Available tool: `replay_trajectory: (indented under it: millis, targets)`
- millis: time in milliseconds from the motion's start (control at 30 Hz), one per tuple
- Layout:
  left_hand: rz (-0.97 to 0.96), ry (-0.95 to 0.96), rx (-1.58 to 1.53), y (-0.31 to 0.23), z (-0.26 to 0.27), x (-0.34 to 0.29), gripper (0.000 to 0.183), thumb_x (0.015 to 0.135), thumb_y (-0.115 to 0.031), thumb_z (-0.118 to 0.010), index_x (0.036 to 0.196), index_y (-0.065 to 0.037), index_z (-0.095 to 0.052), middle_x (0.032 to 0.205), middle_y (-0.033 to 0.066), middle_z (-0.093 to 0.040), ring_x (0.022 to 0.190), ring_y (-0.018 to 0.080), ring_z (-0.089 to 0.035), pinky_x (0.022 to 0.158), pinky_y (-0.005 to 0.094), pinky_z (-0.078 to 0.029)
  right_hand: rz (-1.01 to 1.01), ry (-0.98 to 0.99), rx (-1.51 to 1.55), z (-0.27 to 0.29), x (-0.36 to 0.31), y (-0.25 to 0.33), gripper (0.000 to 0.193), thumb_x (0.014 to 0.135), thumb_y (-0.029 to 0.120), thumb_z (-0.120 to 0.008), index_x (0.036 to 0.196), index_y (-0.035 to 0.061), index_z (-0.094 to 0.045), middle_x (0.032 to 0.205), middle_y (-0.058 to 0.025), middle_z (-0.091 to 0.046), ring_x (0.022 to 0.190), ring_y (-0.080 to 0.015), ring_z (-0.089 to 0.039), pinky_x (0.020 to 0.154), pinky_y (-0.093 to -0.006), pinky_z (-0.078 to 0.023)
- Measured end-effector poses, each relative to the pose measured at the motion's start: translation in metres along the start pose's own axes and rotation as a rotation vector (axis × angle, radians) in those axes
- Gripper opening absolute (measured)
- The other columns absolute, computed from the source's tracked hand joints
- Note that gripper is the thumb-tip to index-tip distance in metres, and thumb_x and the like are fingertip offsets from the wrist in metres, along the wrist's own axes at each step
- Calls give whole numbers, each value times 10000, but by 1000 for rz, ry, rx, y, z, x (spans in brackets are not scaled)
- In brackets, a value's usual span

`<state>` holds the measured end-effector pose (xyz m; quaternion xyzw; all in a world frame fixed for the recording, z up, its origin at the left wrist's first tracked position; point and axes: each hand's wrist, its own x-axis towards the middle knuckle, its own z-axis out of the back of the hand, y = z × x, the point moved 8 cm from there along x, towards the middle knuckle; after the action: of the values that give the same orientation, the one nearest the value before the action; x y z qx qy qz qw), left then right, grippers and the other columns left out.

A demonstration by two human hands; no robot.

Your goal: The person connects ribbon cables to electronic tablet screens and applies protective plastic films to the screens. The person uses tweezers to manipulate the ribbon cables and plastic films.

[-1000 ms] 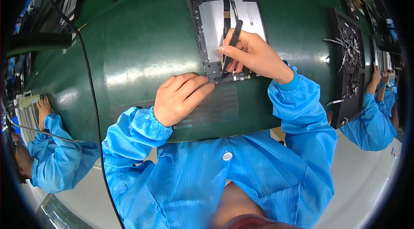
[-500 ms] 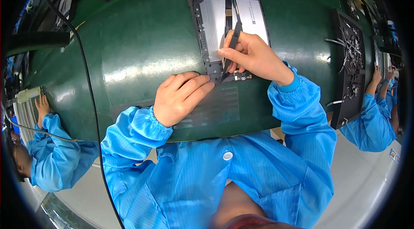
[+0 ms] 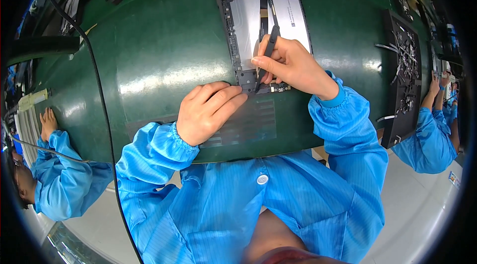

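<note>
An opened tablet (image 3: 244, 25), with its black frame and two silver battery cells showing, lies on the green table in front of me. My right hand (image 3: 293, 65) pinches a pair of black tweezers (image 3: 273, 35) between thumb and fingers. Their tips point down to the tablet's near edge, beside a small circuit board (image 3: 280, 87). What the tips touch is too small to make out. My left hand (image 3: 208, 110) lies with its fingers stretched out, fingertips on the tablet's near left corner.
On the right stands a black tray (image 3: 401, 80) full of small dark parts and strips. A black cable (image 3: 99, 80) hangs down the left side. At far left a co-worker's hand (image 3: 48, 124) rests near a pale stack; another co-worker's sleeve (image 3: 430, 140) is at right.
My hands and the tablet have barely moved. The dark item at the upper left has shifted slightly left. At far left, a yellowish piece now sits apart from the co-worker's hand.
</note>
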<state>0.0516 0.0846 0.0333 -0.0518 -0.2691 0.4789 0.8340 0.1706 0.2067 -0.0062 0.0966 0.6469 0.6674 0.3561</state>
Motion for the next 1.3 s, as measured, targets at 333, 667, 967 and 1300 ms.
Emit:
replay_trajectory:
  millis: [333, 667, 967, 1300]
  targets:
    - [-92, 50, 137, -9, 0, -2, 418, 738, -124, -640, 1151, -142, -706, 1144, 32, -680, 1010, 200, -646, 730, 298, -503, 18, -18, 3, 1, -1, 2, 235, 1000, 263, -632, 1052, 39, -583, 778, -71, -689, 692, -119, -699, 552, -224, -508]
    - [-98, 56, 172, -12, -1, -3, 464, 725, -127, -648, 1181, -183, -714, 1128, 33, -673, 986, 197, -646, 745, 301, -504, 23, -18, 11, 1, -1, 1, 231, 1000, 255, -633, 1051, 35, -583, 778, -71, -691, 696, -119, -699, 555, -224, -509]
    - [-27, 119, 117, -7, -2, 2, 457, 764, -107, -692, 1207, -215, -717, 1103, 36, -645, 984, 208, -633, 758, 329, -512, 57, -182, 112, 23, -17, -4, 213, 982, 217, -652, 984, 15, -583, 802, -83, -684, 707, -136, -703, 553, -248, -532]
    - [14, 119, 89, -4, -3, 2, 432, 777, -95, -709, 1186, -233, -728, 1088, 49, -629, 990, 237, -634, 801, 352, -536, 201, -165, -26, 23, -18, -1, 171, 973, 168, -667, 986, 22, -578, 794, -61, -677, 709, -122, -658, 628, -264, -517]
